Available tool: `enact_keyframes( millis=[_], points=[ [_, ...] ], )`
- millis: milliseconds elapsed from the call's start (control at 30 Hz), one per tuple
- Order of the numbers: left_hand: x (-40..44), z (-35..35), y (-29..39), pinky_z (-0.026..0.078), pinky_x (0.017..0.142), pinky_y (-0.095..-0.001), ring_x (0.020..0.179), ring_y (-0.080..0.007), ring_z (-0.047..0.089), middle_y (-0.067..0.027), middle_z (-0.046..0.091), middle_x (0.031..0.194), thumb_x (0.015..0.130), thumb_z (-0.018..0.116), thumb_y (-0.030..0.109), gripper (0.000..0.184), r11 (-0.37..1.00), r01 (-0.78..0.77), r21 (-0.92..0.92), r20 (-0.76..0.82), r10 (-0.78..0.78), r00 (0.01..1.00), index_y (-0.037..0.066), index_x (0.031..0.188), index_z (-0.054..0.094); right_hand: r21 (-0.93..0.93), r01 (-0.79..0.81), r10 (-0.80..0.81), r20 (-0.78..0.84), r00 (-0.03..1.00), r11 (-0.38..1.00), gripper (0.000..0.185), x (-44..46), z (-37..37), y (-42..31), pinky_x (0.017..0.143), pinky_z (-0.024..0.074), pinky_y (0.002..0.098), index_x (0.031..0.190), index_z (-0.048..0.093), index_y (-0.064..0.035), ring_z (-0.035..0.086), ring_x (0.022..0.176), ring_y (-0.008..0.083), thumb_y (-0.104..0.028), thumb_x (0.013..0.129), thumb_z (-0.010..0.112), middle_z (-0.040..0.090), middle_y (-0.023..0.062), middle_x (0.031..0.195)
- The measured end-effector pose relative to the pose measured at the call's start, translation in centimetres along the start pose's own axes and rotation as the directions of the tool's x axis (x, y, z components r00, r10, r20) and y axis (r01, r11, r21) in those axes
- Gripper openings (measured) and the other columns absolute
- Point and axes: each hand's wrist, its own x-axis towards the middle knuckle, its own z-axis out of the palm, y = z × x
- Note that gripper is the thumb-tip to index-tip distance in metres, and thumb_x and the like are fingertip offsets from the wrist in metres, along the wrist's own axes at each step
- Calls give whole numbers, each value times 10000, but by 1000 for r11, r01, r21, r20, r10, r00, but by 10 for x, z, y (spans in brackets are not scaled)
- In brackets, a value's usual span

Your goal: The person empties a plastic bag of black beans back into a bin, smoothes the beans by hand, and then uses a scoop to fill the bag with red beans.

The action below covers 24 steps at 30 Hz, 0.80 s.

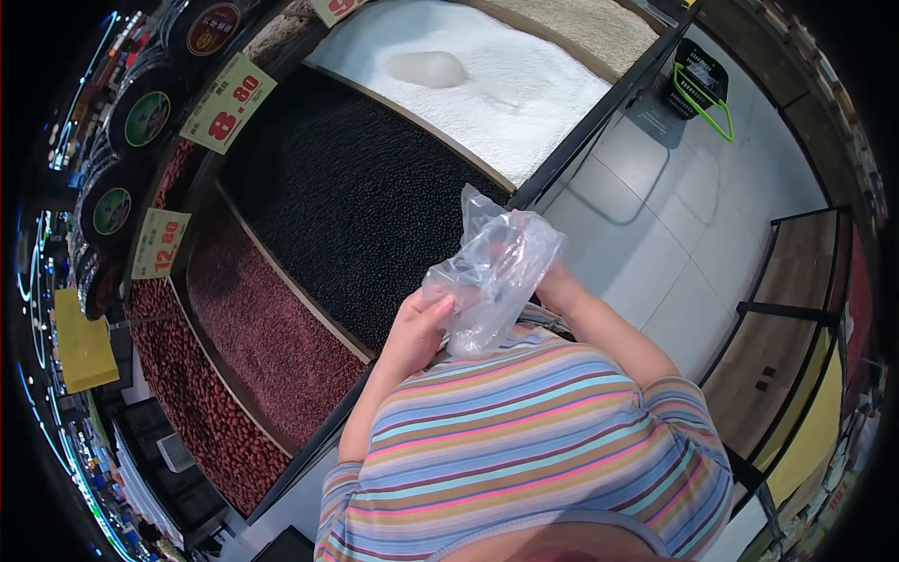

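A clear, crumpled plastic bag (496, 281) is held up in front of my striped shirt, close to the bins' front edge. My left hand (420, 323) pinches its lower left side, thumb against the plastic. On the other side my right hand (554, 286) grips the bag; its fingers show only dimly through the film, and I cannot tell if they are inside or behind it. Just beyond the bag lies a bin of black beans (356, 187). Left of that is a bin of small dark red beans (257, 318).
White grain with a pale scoop-like object (428, 69) fills the bin behind. Larger red beans (201, 412) lie far left. Price signs (228, 103) and round-labelled packages (140, 119) line the back. A black basket with a green handle (700, 82) stands on the tiled floor; wooden shelves (773, 318) are at right.
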Motion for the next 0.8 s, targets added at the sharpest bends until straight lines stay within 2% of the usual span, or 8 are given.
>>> enact_keyframes(
  millis=[33, 133, 333, 500, 533, 600, 667, 800],
  points=[
    [2, 3, -2, 425, 924, -347, 1045, -180, 566, -87, 608, 1121, 889, 580, 165, 322, 998, 45, 39, -18, -44, 999, 6, 1166, 541, 161, -114, 129, -88, 988, 980, 443, 4, 0, -7, 864, 486, 347, 1313, 445, -98, 591, 1015, 177, -148, 894, 580, 586, 65, 1160],
    [8, 7, -3, 437, 911, -337, 1027, -172, 576, -85, 616, 1106, 893, 574, 155, 318, 999, 11, 41, -109, -6, 994, 12, 1174, 537, 223, -68, 91, -93, 992, 972, 297, -3, -19, 6, 836, 497, 335, 1205, 545, -65, 614, 959, 165, -145, 921, 516, 617, 63, 1097],
    [22, -13, -2, 467, 879, -350, 947, -191, 617, -98, 658, 998, 934, 505, 150, 185, 957, -289, -21, -366, 262, 893, 36, 1058, 581, 192, -68, 109, -210, 972, 979, 285, -12, -48, -1, 775, 520, 327, 1132, 572, -26, 630, 893, 182, -48, 882, 438, 639, 77, 1006],
    [24, -20, -4, 450, 891, -333, 1049, -185, 560, -117, 562, 1196, 926, 494, 105, 312, 937, -350, 14, -497, 310, 811, 39, 1229, 460, 295, -41, 125, -271, 955, 954, 318, -19, -52, -6, 750, 534, 351, 1168, 532, -6, 628, 901, 218, -65, 885, 400, 621, 122, 1045],
    [24, -17, -4, 437, 901, -329, 1082, -186, 535, -119, 530, 1234, 917, 501, 89, 348, 922, -365, 127, -507, 377, 775, 43, 1255, 434, 330, -38, 137, -283, 949, 943, 323, -19, -52, -9, 748, 535, 356, 1181, 522, -3, 627, 905, 225, -78, 892, 397, 617, 130, 1053],
    [23, -10, -7, 413, 922, -321, 1147, -187, 485, -124, 466, 1309, 898, 515, 56, 431, 859, -373, 350, -502, 508, 700, 50, 1307, 381, 349, -22, 128, -284, 950, 937, 328, -19, -53, -12, 758, 537, 371, 1200, 507, -1, 624, 918, 240, -108, 911, 395, 608, 141, 1068],
    [19, -5, -11, 343, 986, -325, 1211, -208, 434, -124, 438, 1345, 836, 587, 46, 526, 743, -417, 524, -304, 620, 723, 64, 1322, 386, 366, -8, 117, -277, 954, 930, 335, -19, -52, -15, 771, 537, 387, 1216, 496, 1, 622, 932, 255, -138, 928, 398, 605, 152, 1076],
    [20, 6, -15, 349, 995, -387, 1251, -252, 412, -138, 405, 1382, 709, 750, 140, 818, 581, -204, 788, -68, 411, 909, 66, 1398, 315, 400, -48, 125, -170, 978, 915, 356, -22, -44, -24, 798, 534, 415, 1240, 480, -1, 617, 962, 283, -190, 946, 415, 607, 176, 1088]
  ],
)
